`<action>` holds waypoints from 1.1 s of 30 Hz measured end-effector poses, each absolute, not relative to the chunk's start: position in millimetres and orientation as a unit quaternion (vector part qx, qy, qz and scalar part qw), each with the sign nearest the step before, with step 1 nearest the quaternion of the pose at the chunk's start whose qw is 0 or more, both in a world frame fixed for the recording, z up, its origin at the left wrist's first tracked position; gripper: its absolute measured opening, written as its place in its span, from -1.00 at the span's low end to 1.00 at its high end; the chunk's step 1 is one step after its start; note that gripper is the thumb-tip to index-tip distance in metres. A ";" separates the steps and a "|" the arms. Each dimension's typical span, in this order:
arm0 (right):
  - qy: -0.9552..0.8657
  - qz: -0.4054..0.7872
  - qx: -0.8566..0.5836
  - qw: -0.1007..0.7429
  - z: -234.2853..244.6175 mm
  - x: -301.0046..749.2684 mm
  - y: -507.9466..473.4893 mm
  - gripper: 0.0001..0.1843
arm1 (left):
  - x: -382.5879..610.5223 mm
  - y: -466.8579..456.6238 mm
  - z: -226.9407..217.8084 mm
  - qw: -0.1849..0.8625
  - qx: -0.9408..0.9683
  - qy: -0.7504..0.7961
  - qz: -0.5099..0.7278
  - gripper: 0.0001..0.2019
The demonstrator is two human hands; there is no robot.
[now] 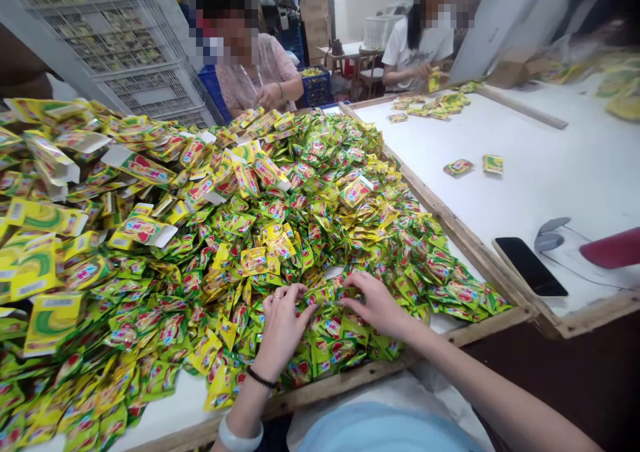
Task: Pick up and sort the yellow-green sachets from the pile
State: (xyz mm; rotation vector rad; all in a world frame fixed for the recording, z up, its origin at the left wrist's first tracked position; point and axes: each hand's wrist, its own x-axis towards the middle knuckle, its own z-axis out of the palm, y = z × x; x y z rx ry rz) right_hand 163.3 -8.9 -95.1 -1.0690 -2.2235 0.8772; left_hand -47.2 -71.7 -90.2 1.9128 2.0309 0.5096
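Note:
Low over a broad heap of small green and yellow packets (270,212), both my hands work close together near the front edge. Between them lies a green packet (324,295) with a red print. My left hand (284,325), with a ring and a dark beaded bracelet, has thumb and fingers curled at the packet's left end. At its right end, the curled thumb and fingers of my right hand (377,303) grip it. More green packets (340,345) lie right under my hands.
Open yellow boxes (143,229) are piled at the left. A wooden rail (450,225) divides the heap from a white table (530,199) with a phone (530,265). Two people sit across, one holding a yellow box (434,80). Crates (130,45) stand at the back left.

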 end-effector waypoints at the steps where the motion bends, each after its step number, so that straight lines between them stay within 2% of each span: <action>1: -0.795 0.345 -0.401 0.296 -94.2 165.0 -7.6 -0.86 | -45.5 -69.9 -87.3 0.143 0.667 0.707 0.186 -0.77; 4: -0.728 0.381 -0.428 0.376 -89.9 169.0 -3.6 -0.83 | -36.7 -61.0 -72.9 0.147 0.674 0.681 0.246 -0.79; 6: -0.689 0.417 -0.435 0.404 -85.7 170.6 -3.2 -0.84 | -27.7 -52.1 -61.6 0.196 0.678 0.640 0.303 -0.77; 10: -0.693 0.440 -0.403 0.404 -77.7 170.6 -11.0 -0.88 | -4.3 -38.3 -50.6 0.343 0.680 0.539 0.359 -0.71; 13: -0.661 0.501 -0.394 0.397 -76.4 168.8 -17.2 -0.83 | 9.2 -37.9 -54.8 0.373 0.665 0.535 0.362 -0.76; 17: -0.512 0.659 -0.403 0.375 -80.4 168.6 -14.9 -0.68 | 0.5 -36.5 -60.2 0.234 0.709 0.559 0.362 -0.81; 19: -0.485 0.674 -0.409 0.379 -82.9 171.0 -11.0 -0.67 | -19.8 -29.3 -62.8 0.123 0.732 0.568 0.355 -0.81; 21: -0.472 0.669 -0.409 0.403 -84.8 174.7 -7.9 -0.67 | -46.5 -19.0 -68.5 0.029 0.717 0.604 0.347 -0.63; 22: -0.469 0.666 -0.404 0.416 -85.1 176.5 -6.9 -0.68 | -59.2 -14.1 -72.4 0.004 0.704 0.622 0.343 -0.58; 24: -0.469 0.663 -0.391 0.432 -83.1 178.4 -6.3 -0.72 | -76.2 -7.4 -79.5 0.000 0.688 0.638 0.346 -0.59; 27: -0.480 0.666 -0.369 0.436 -71.8 173.4 -7.8 -0.78 | -64.9 -8.8 -79.6 0.070 0.645 0.627 0.431 -0.68; 30: -0.488 0.646 -0.343 0.476 -55.3 159.6 -9.2 -0.82 | -18.1 -20.0 -67.2 0.243 0.538 0.585 0.557 -0.70; 33: -0.483 0.599 -0.347 0.536 -45.5 148.3 -7.8 -0.81 | 24.4 -29.7 -58.2 0.415 0.405 0.540 0.610 -0.66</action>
